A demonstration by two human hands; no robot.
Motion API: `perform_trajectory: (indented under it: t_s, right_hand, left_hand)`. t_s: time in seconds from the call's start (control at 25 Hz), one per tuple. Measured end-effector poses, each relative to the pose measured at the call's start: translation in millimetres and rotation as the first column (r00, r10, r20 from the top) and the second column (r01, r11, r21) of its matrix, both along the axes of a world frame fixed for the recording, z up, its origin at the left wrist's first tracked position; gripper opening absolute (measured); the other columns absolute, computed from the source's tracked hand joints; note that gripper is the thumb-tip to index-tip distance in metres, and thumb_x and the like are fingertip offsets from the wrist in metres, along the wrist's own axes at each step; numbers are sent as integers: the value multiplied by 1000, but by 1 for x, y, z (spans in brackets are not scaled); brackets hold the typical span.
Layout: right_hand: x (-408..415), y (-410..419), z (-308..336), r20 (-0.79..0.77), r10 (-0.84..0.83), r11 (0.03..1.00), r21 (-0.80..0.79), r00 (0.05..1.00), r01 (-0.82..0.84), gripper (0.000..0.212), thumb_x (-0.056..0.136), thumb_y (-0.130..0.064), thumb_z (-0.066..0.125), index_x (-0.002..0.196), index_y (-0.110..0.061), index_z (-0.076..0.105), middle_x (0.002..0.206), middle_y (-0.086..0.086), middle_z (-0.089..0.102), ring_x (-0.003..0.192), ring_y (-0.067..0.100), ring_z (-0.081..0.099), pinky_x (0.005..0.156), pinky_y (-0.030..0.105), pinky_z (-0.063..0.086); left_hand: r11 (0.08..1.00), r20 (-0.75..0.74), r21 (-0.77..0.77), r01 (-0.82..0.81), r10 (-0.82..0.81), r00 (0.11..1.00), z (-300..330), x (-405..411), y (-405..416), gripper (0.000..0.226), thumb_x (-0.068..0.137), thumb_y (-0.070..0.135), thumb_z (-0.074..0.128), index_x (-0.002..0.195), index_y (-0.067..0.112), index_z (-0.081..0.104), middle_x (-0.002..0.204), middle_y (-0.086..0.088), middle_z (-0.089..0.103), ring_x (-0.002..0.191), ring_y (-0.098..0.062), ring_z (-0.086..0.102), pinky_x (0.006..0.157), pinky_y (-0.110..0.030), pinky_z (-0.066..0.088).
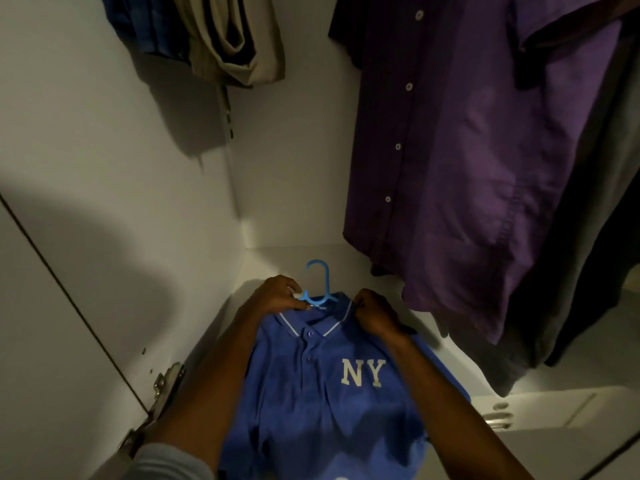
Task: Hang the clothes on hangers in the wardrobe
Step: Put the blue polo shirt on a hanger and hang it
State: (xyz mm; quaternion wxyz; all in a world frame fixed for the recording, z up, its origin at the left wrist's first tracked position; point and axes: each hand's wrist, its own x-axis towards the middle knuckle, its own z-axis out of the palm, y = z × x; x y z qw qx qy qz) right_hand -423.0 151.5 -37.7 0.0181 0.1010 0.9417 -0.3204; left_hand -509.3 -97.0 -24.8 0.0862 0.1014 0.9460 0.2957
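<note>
Lower centre of frame: blue cotton polo shirt with white "NY" lettering (pixel 322 382) lies on the white wardrobe floor (pixel 346 258), light-blue plastic hanger (pixel 318 289) in its neck. Your left hand (pixel 277 296) fingers pinch collar and hanger; right hand (pixel 375 315) fingers clamp the collar's other side. Risk: lift unevenly and a shoulder slips off.

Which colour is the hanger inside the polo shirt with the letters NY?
Light blue, seen in the head view: the hanger sticks out of the darker blue polo shirt collar.
</note>
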Motion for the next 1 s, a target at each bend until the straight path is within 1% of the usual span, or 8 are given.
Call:
perform_trajectory:
  t_s: [0.12,0.2,0.32,0.4,0.52,0.6,0.76,1.0]
  right_hand:
    - [2,4,3,-69,0,994,-109,998,-8,10,91,-12,55,98,-17,59,101,6,67,93,28,64,78,39,52]
    - [5,6,8,-136,21,983,-180,990,-45,12,85,-12,59,84,-24,63,91,3,71,89,26,68,76,40,55]
    - [17,5,21,-295,87,965,-211,951,-154,12,71,-20,57,61,-26,60,66,-2,66,75,25,68,64,46,51]
    - [29,4,35,-376,106,933,-283,921,-223,15,65,-17,59,57,-29,59,59,-7,61,65,16,61,59,41,45]
    - [67,1,64,-490,89,864,-395,867,-313,25,73,3,66,65,-21,64,63,-8,64,65,4,58,61,26,44]
    - [97,5,83,-495,80,818,-464,865,-341,27,79,15,69,73,-11,69,73,4,70,73,11,63,66,29,49]
    - [153,11,123,-453,182,760,-499,873,-417,19,82,17,67,99,9,68,90,21,72,86,24,66,79,32,54]
    - [235,-1,140,-497,115,773,-499,860,-392,23,80,16,73,101,7,72,97,28,74,87,26,71,80,32,58]
  left_hand:
    - [996,-34,75,-50,52,998,24,6,-2,58,38,55,96,58,16,57,59,8,54,56,-11,49,56,-29,36]
    - [995,-91,88,-55,63,994,38,16,-5,58,43,50,96,55,17,50,55,7,44,55,-11,43,57,-27,30]
    - [999,-211,-38,4,-12,977,65,36,-10,45,49,55,90,65,23,63,62,15,54,64,-8,53,61,-27,41]
    - [996,-261,-63,65,-79,962,91,54,-8,42,47,56,82,63,22,63,62,11,58,65,-13,58,61,-30,44]
    - [991,-341,1,132,-124,932,134,96,-4,27,48,45,76,65,28,64,68,9,66,69,-14,64,66,-31,52]
    - [967,-351,71,245,-205,914,155,126,-3,23,56,30,83,71,27,66,68,10,65,66,-9,61,66,-29,51]
    - [920,-285,197,339,-277,917,177,179,-6,29,69,-1,84,93,14,76,77,3,74,69,-6,68,66,-23,52]
    - [938,-414,188,293,-195,889,181,251,7,30,52,29,76,82,28,80,79,13,76,78,-8,73,73,-30,60]
